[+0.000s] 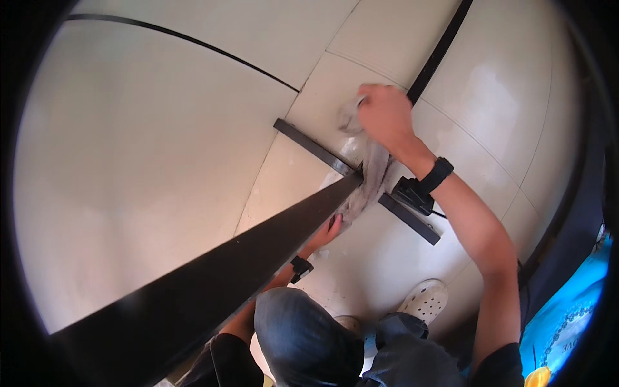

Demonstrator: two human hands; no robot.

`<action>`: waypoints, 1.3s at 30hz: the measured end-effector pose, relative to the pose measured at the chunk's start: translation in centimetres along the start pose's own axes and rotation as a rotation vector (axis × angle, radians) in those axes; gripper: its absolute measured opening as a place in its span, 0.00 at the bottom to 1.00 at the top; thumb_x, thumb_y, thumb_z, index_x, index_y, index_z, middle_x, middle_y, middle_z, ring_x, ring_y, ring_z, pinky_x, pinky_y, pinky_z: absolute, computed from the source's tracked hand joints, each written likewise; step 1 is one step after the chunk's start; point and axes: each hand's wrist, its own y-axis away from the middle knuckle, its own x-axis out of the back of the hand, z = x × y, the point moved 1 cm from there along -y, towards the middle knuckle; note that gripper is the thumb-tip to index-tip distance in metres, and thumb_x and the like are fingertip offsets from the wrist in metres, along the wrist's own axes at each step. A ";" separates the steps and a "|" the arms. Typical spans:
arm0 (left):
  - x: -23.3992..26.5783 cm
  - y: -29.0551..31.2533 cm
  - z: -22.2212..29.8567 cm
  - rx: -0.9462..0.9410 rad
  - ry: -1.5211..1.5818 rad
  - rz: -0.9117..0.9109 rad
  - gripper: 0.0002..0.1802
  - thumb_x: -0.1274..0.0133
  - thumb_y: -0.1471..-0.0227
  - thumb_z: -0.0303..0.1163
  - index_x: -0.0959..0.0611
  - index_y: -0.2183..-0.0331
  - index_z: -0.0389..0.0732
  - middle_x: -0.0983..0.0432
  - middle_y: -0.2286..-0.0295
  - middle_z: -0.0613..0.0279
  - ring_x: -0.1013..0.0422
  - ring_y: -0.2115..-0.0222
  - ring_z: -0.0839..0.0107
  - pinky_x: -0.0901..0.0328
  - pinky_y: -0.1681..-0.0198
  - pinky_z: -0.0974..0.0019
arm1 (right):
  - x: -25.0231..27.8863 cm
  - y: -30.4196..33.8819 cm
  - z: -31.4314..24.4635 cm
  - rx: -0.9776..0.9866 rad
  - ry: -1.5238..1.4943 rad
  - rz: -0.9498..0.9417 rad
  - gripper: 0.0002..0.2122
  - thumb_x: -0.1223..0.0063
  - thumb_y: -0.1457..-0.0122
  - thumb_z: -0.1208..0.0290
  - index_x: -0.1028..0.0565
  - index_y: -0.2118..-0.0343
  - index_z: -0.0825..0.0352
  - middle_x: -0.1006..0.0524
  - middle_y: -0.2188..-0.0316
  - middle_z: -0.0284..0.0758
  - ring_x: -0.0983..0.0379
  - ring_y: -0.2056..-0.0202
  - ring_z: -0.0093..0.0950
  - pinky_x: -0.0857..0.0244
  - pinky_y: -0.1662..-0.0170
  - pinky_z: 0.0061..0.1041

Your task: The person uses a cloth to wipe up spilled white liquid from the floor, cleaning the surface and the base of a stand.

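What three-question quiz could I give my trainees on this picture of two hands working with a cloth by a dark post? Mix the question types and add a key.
1. True or false: the right hand appears higher in the picture than the left hand.
2. Multiple choice: what stretches between the two hands, beside the foot of the dark post?
A. a brush
B. a grey cloth
C. a metal chain
3. Fill in the blank: the pale clog is dotted with small ____.

Key: 1. True; 2. B; 3. holes.
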 end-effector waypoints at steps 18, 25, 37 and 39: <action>0.5 -2.2 1.1 -0.254 0.113 -0.254 0.32 0.45 0.53 0.35 0.30 0.47 0.29 0.37 0.47 0.38 0.37 0.46 0.46 0.43 0.41 0.55 | -0.8 -14.0 11.4 -0.299 0.355 0.072 0.30 0.66 0.43 0.67 0.50 0.36 0.70 0.55 0.33 0.43 0.63 0.32 0.35 0.67 0.33 0.36; -0.6 -0.4 0.2 -0.018 0.343 -0.169 0.30 0.51 0.52 0.29 0.30 0.46 0.30 0.34 0.48 0.40 0.37 0.46 0.48 0.47 0.40 0.54 | -2.3 -19.2 11.4 -0.189 0.188 0.135 0.28 0.65 0.42 0.64 0.44 0.38 0.69 0.50 0.34 0.40 0.60 0.32 0.34 0.66 0.32 0.36; 0.0 -1.6 0.6 -0.207 0.074 -0.146 0.27 0.50 0.53 0.28 0.29 0.50 0.28 0.33 0.50 0.40 0.33 0.50 0.47 0.40 0.45 0.55 | -8.0 -13.1 5.4 0.303 -0.045 -0.129 0.15 0.53 0.51 0.71 0.21 0.60 0.61 0.21 0.60 0.40 0.26 0.57 0.41 0.32 0.55 0.37; -0.7 -1.6 0.7 -0.193 0.065 -0.137 0.27 0.49 0.55 0.27 0.28 0.51 0.28 0.33 0.50 0.39 0.33 0.51 0.46 0.38 0.46 0.56 | -9.5 -8.8 2.4 0.359 -0.230 -0.543 0.15 0.52 0.51 0.69 0.20 0.61 0.58 0.21 0.61 0.41 0.25 0.61 0.43 0.32 0.58 0.36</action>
